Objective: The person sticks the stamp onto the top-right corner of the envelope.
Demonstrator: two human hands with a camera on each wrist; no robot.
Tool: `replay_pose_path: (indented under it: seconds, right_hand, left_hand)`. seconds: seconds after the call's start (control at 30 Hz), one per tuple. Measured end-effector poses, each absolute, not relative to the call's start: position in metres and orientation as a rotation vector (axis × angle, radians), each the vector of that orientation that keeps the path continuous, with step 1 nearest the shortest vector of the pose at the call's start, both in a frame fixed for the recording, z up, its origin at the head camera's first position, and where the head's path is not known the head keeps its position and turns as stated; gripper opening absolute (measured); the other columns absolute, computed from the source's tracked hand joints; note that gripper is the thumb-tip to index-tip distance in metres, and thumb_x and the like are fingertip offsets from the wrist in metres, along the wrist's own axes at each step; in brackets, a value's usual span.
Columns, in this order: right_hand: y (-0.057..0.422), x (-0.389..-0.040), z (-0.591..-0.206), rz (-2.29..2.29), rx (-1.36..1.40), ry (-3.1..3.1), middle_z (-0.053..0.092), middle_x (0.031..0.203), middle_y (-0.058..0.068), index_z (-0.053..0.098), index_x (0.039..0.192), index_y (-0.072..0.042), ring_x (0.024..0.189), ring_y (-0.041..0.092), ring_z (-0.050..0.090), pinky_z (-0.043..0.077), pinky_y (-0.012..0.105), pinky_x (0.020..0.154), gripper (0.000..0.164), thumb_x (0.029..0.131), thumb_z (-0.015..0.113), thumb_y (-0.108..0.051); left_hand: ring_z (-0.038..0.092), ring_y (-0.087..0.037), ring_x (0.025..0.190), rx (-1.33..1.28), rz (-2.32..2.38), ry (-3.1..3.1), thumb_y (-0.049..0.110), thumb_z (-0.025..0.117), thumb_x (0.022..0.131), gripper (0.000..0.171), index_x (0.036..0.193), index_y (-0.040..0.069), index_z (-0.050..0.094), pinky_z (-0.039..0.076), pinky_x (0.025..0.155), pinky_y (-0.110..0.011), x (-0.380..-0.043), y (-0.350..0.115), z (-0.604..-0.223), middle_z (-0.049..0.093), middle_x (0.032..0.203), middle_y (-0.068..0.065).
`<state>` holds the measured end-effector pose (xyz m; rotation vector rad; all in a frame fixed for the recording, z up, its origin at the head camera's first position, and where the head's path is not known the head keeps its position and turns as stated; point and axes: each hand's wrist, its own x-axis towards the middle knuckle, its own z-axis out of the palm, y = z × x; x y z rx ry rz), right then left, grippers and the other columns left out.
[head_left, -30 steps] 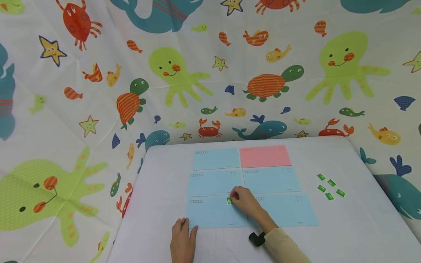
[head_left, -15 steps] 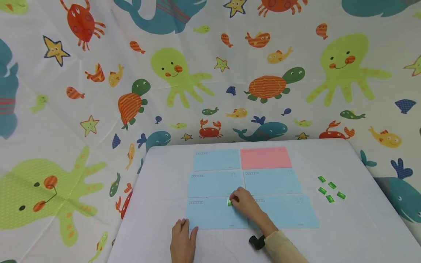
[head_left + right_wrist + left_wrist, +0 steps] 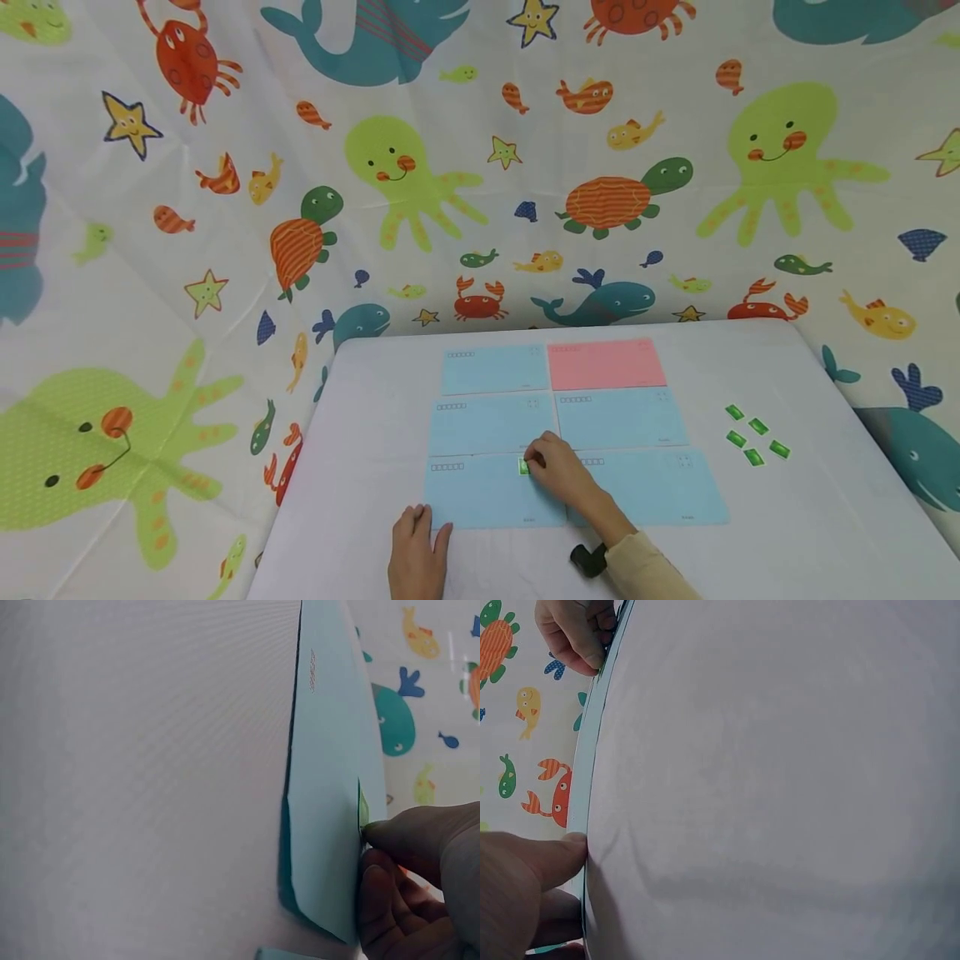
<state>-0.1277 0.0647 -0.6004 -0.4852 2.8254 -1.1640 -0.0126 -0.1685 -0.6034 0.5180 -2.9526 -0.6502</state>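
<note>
My right hand (image 3: 562, 471) pinches a small green stamp (image 3: 523, 467) by its right side, over the upper right corner of the front left blue envelope (image 3: 487, 500). In the right wrist view the thumb tip meets the edge of the stamp (image 3: 363, 806), which lies close on the blue paper. My left hand (image 3: 418, 550) rests with extended fingers at that envelope's lower left corner. The left wrist view shows its thumb (image 3: 566, 851) along the envelope's near edge (image 3: 592, 750). The fingers of the right hand cover part of the stamp.
More blue envelopes lie in rows behind (image 3: 487, 425) and to the right (image 3: 645, 500). A pink envelope (image 3: 607, 367) is at the back right. Several green stamps (image 3: 758, 426) lie loose on the white table (image 3: 810, 517) at right. A sea-animal printed cloth (image 3: 450, 100) hangs behind.
The head view has shifted slightly, so the scene sits a little lower. Both hands, the stamp and the envelopes otherwise keep their places.
</note>
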Motion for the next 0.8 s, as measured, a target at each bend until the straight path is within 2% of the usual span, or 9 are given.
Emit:
replay_pose_path:
  seconds: [0.13,0.3,0.57,0.8]
  right_hand:
    - [0.0652,-0.1265,-0.6004,-1.188,-0.474,2.806,0.057,0.084,-0.006,0.072,0.091,-0.009,0.074,0.004,0.048,0.048,0.019,0.066,0.005,0.091,0.069,-0.005]
    - [0.0662,-0.1258,-0.5995,-1.211,-0.471,2.787,0.057,0.084,-0.006,0.071,0.093,-0.006,0.074,0.004,0.048,0.047,0.019,0.065,0.006,0.094,0.067,-0.01]
    - [0.0675,-0.1253,-0.5978,-1.284,-0.446,2.779,0.06,0.085,-0.006,0.069,0.094,-0.01,0.074,0.004,0.049,0.047,0.019,0.064,0.006,0.095,0.064,-0.007]
    - [0.0726,-0.1256,-0.5908,-1.368,-0.319,2.8,0.062,0.088,-0.006,0.068,0.096,-0.012,0.075,0.006,0.051,0.048,0.021,0.067,0.006,0.094,0.065,-0.008]
  left_hand:
    - [0.052,-0.04,0.129,0.509,-0.653,-2.935,0.024,0.079,0.086,0.052,0.124,-0.01,0.064,0.051,0.103,-0.049,-0.0115,-0.1685,-0.6042,0.059,0.127,-0.021]
    - [0.052,-0.04,0.13,0.515,-0.646,-2.937,0.024,0.079,0.086,0.053,0.125,-0.009,0.064,0.051,0.103,-0.049,-0.0118,-0.1679,-0.6031,0.059,0.128,-0.021]
    - [0.052,-0.039,0.13,0.519,-0.651,-2.928,0.024,0.079,0.087,0.053,0.124,-0.009,0.064,0.05,0.104,-0.049,-0.0117,-0.1683,-0.6026,0.059,0.128,-0.021]
    - [0.053,-0.039,0.129,0.503,-0.638,-2.921,0.025,0.079,0.086,0.053,0.124,-0.009,0.064,0.05,0.104,-0.049,-0.011,-0.1685,-0.6024,0.06,0.128,-0.021]
